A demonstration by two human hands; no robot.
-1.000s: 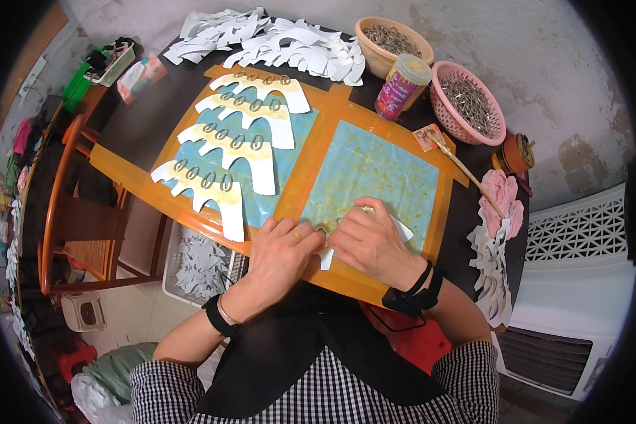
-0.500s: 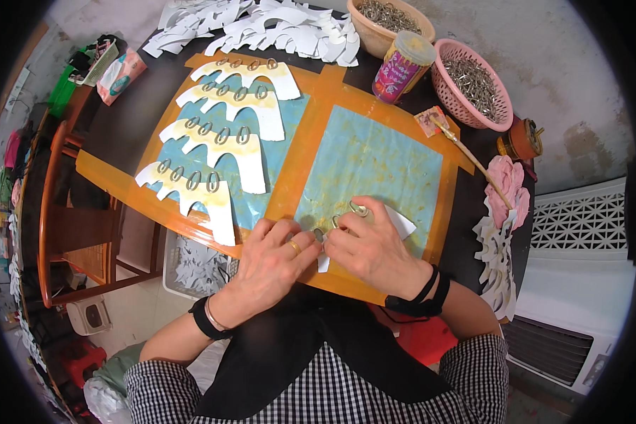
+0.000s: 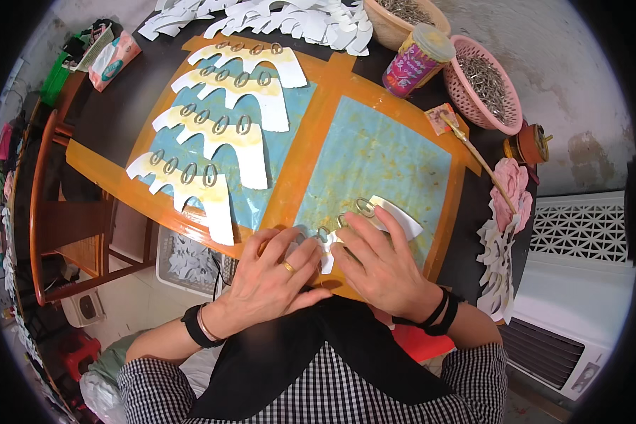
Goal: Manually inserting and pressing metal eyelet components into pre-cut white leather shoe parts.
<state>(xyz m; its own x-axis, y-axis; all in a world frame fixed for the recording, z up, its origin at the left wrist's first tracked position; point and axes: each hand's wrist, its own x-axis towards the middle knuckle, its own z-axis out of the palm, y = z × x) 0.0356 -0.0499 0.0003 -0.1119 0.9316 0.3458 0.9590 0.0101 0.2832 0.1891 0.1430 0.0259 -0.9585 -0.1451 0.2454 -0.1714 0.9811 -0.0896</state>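
Observation:
On the near edge of the taped work mat, a white scalloped cut-out piece (image 3: 397, 218) lies partly under my hands, with several oval metal rings along its edge. One metal ring (image 3: 365, 206) shows just beyond my right fingers; another ring (image 3: 323, 233) shows between the hands. My right hand (image 3: 389, 267) lies over the piece with its fingers stretched out and apart. My left hand (image 3: 277, 272) rests at the piece's left end, fingers bent down and thumb held away; the fingertips are partly hidden. Farther left lie several similar white pieces (image 3: 251, 161), with yellowish smears and rings.
Loose white cut-outs (image 3: 304, 27) are heaped at the back. A pink basket (image 3: 516, 116) of metal rings, a tan bowl (image 3: 439, 15) and a purple cup (image 3: 410, 67) stand back right. A brush (image 3: 489, 166) lies near a pink cloth (image 3: 509, 185). The mat (image 3: 374, 152) is edged with orange tape.
My right fingers have loosened from a pinch at the rings and spread out over the piece. My left thumb has moved away from its fingers. The view has shifted slightly.

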